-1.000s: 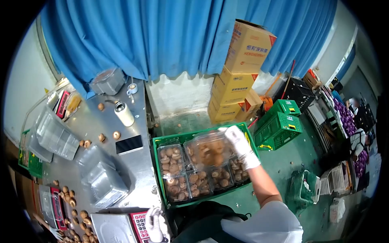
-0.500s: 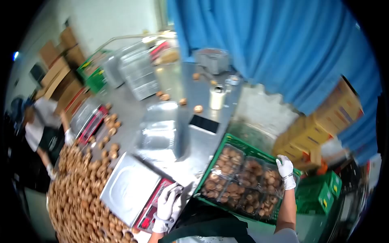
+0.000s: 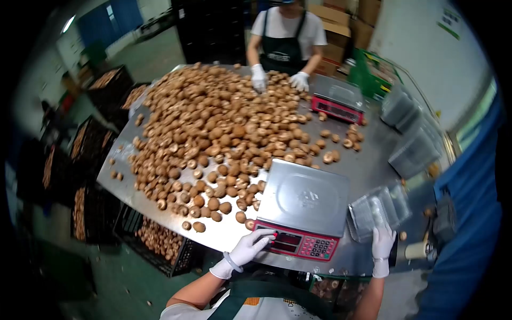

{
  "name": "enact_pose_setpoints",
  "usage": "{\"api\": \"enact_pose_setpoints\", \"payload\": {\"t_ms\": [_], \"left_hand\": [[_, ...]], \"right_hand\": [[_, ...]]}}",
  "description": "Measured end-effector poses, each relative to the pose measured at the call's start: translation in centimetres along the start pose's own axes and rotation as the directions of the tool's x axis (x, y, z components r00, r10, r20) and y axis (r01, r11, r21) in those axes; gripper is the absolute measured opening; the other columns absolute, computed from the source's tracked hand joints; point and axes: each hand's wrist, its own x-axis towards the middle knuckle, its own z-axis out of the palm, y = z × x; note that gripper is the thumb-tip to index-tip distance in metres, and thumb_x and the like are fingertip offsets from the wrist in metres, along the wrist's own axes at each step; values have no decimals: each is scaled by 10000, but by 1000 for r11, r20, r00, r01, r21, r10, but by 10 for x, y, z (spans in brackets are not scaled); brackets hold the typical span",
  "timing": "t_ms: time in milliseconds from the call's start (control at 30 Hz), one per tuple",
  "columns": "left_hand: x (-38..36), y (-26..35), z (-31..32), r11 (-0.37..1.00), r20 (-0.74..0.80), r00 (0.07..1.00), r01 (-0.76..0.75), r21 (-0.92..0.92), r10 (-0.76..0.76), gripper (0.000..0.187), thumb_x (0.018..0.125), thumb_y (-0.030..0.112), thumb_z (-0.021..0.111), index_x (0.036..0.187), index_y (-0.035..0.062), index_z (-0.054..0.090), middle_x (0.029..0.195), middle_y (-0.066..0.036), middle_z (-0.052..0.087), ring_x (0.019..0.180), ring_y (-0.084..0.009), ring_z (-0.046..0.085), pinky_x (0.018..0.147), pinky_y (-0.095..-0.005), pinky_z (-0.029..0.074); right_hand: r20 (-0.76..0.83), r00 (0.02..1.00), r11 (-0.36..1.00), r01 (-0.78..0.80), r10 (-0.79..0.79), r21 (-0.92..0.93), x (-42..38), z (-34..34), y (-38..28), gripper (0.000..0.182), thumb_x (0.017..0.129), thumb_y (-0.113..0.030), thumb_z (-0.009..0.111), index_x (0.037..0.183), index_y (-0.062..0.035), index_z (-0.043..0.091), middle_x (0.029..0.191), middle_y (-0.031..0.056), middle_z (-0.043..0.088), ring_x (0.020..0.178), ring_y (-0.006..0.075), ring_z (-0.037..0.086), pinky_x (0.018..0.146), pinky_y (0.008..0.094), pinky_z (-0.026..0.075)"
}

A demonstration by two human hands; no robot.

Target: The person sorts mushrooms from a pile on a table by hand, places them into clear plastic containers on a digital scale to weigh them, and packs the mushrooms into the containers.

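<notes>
Now the scale [image 3: 306, 205] sits at the near edge of the steel table [image 3: 368, 165], its pan bare. The left hand [image 3: 249, 246], gloved, rests against the scale's near-left corner by the red display, fingers stretched flat and holding nothing. The right hand [image 3: 383, 242], also gloved, lies just right of the scale, fingers spread loosely on the near end of a clear tray stack [image 3: 376, 210]. Mushrooms [image 3: 224, 128] are heaped left of and beyond the scale. Beyond the heap a co-worker's gloved hands [image 3: 260, 79] touch the mushrooms, beside a second scale [image 3: 337, 100].
</notes>
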Motion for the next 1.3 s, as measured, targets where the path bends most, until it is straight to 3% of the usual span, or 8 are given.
{"api": "enact_pose_setpoints", "payload": {"t_ms": [333, 467, 533, 633, 733, 867, 1067, 1300], "left_hand": [[-73, -58, -43, 990, -388, 911, 124, -73, -143, 303, 951, 162, 528, 1217, 21, 562, 1047, -87, 671, 951, -139, 637, 863, -258, 484], [-86, -61, -41, 986, -376, 914, 168, 12, -152, 300, 949, 166, 536, 1209, 20, 566, 1030, -105, 675, 979, -160, 639, 877, -273, 483], [-89, -66, -42, 985, -367, 922, 159, 62, -125, 302, 949, 174, 537, 1209, 22, 565, 1034, -105, 674, 983, -163, 638, 878, -276, 484], [-84, -71, -43, 988, -344, 931, 147, 54, -119, 306, 951, 182, 538, 1212, 24, 564, 1035, -103, 674, 981, -166, 639, 884, -276, 481], [-81, -62, -51, 986, -306, 944, 152, 63, -126, 307, 950, 185, 540, 1211, 26, 565, 1043, -101, 671, 989, -167, 634, 884, -274, 479], [-86, -72, -76, 995, -307, 949, 94, 45, -76, 304, 948, 183, 544, 1210, 32, 568, 1050, -94, 668, 983, -162, 631, 875, -271, 481], [-96, -72, -136, 991, -319, 941, 131, 37, -113, 305, 934, 171, 562, 1209, 40, 576, 1036, -74, 670, 938, -124, 621, 844, -255, 483], [-88, -42, -218, 995, -248, 965, 100, 31, -89, 323, 949, 159, 533, 1231, 2, 553, 1025, -35, 632, 880, -82, 576, 795, -222, 469]], "right_hand": [[-3, 996, 995, -85, 85, 47, 29, -14, 20, 226, 874, -199, 588, 720, -43, 537, 676, 75, 544, 661, 250, 524, 903, 441, 400], [-172, 879, 468, -64, 444, 881, 37, -69, -21, 321, 985, -220, 453, 756, -12, 535, 740, 25, 522, 709, 134, 499, 751, 298, 439], [-122, 911, 476, -89, 394, 875, 31, -71, -38, 281, 977, -186, 463, 786, -5, 561, 820, 60, 576, 789, 161, 555, 827, 313, 438], [-242, 950, 855, 286, -196, 432, 16, -47, -113, 99, 873, -95, 574, 815, -16, 590, 919, 98, 628, 970, 243, 589, 979, 389, 395], [18, 830, 793, 527, -558, 306, 0, -10, -136, 100, 760, -87, 667, 833, -44, 614, 972, 101, 630, 1077, 306, 551, 1039, 482, 345], [95, 783, 785, 597, -615, 164, -18, -32, -174, 209, 733, -77, 688, 930, -54, 623, 1072, 109, 610, 1168, 320, 501, 1035, 484, 338], [83, 925, 736, 237, -370, 634, -29, -36, -275, 291, 767, -16, 646, 1056, -42, 636, 1099, 128, 616, 1016, 310, 595, 900, 374, 463], [220, 702, 699, 523, -678, 488, -24, 101, -444, 442, 817, -52, 562, 1239, -182, 563, 1100, 91, 570, 1002, 297, 554, 816, 390, 485]]}}
